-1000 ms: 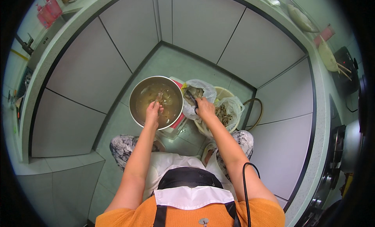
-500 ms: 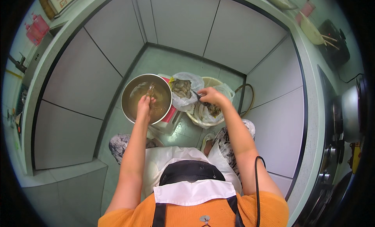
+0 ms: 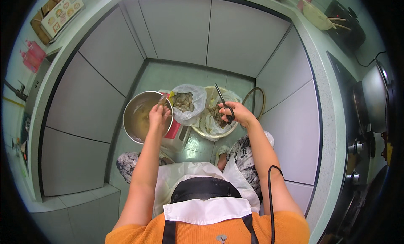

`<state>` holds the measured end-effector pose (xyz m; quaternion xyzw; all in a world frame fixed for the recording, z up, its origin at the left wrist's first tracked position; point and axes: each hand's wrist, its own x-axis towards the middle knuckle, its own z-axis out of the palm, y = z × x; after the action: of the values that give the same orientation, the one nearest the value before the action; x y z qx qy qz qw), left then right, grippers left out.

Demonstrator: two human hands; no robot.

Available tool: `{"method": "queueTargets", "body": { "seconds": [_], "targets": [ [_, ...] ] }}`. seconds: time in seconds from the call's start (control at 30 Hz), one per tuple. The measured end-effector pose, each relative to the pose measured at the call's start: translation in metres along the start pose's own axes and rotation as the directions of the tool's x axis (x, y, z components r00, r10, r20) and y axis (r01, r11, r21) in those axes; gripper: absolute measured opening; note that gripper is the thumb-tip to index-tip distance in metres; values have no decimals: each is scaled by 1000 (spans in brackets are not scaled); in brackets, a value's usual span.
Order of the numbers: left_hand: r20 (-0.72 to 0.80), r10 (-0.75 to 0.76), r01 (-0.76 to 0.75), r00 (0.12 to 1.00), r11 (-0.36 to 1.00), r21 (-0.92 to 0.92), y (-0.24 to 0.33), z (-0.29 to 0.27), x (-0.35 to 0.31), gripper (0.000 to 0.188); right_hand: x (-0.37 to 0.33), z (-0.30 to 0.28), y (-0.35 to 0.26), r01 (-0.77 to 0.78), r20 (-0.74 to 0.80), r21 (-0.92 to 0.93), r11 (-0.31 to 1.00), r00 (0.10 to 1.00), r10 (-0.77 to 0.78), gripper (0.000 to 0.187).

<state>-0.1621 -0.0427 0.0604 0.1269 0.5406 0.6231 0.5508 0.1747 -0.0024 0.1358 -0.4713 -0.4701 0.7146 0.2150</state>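
Person seated low on the floor (image 3: 176,78), orange top, dark apron with white bib, patterned trousers at the knees. Both bare forearms reach forward from the lower edge.

Left hand (image 3: 159,116): fingers pinched around a small piece, likely a shrimp (image 3: 162,102), held over the near rim of the steel bowl (image 3: 134,118). The bowl sits on the floor at the person's left and holds cloudy water.

Right hand (image 3: 236,113): clenched through the handles of dark scissors (image 3: 223,103), blades pointing up and away. It hangs over the pale round basin (image 3: 210,132), which is lined with plastic and holds brownish scraps.

Between bowl and basin: a white plastic bag (image 3: 191,105), open, with a heap of greyish shrimp inside. Just under it, a red-and-white low object, kind unclear.

Beyond the basin, a dark hoop (image 3: 254,102) leans at the cabinet foot. Grey cabinet doors (image 3: 181,29) wall in the floor on three sides. On the counter (image 3: 332,101) at far right: a stove with a steel pot (image 3: 374,97), and further off a pale bowl with chopsticks (image 3: 316,16).
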Motion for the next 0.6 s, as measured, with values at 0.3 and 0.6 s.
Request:
{"method": "queueTargets", "body": {
  "seconds": [0.3,0.6],
  "targets": [
    [363,-54,35,930,998,58,-23,113,-39,21,-41,16,4,107,56,103,989,992,-113,48],
    [414,62,-134,908,980,146,-69,160,-37,17,-59,16,23,28,-31,147,989,999,-24,44]
  ]
}}
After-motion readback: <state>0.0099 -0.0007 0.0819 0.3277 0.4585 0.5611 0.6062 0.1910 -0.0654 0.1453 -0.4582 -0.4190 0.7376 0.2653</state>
